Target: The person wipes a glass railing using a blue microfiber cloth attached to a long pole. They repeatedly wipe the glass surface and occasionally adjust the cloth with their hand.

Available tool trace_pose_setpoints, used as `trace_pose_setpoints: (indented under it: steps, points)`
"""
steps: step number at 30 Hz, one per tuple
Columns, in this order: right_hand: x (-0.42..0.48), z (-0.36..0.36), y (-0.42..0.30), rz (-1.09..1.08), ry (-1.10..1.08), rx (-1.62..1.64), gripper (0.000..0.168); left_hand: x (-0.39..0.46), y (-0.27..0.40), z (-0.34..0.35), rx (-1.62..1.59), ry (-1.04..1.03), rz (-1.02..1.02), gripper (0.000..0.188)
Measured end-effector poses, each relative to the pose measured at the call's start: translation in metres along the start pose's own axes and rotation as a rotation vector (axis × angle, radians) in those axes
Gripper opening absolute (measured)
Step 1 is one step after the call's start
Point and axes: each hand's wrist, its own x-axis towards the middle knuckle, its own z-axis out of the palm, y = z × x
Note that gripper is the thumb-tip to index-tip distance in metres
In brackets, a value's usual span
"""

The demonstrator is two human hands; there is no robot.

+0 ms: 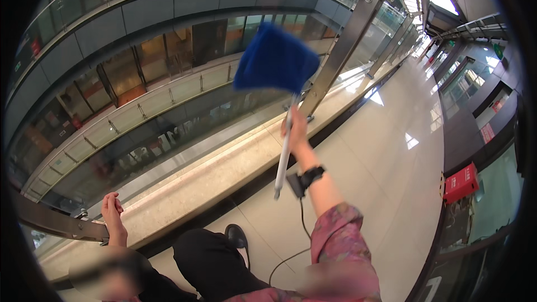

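My right hand point(295, 128) is closed around the pale handle point(283, 161) of a tool with a blue cloth head point(277, 61). The head is raised in front of a glass balustrade pane, beside a metal post point(346, 46); whether it touches the glass I cannot tell. It is slightly blurred. Near the lower left post point(63, 220), my left hand point(112, 214) is raised over the stone ledge with its fingers loosely bent and nothing seen in it. A black device with a cable is strapped to my right wrist.
A pale stone ledge point(201, 178) runs along the foot of the glass. Tiled floor point(369, 184) stretches away to the upper right. A red box point(460, 183) stands by the right wall. Beyond the glass lie an open atrium and a curved balcony railing point(142, 111).
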Motion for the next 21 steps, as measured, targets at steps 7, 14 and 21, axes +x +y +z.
trace_pose_setpoints:
  steps: [7,14,21]
  points:
    - [0.079,-0.026,-0.057,0.039,0.096,0.223,0.047,-0.002,0.006,0.014,0.007,-0.043,-0.013,0.018]
    - [-0.039,0.022,0.122,0.335,0.054,0.384,0.046,-0.008,0.014,0.013,0.062,-0.058,0.008,0.018]
    - [-0.155,0.023,0.162,0.509,-0.053,0.208,0.033,-0.005,0.008,0.019,0.119,-0.059,-0.025,0.018]
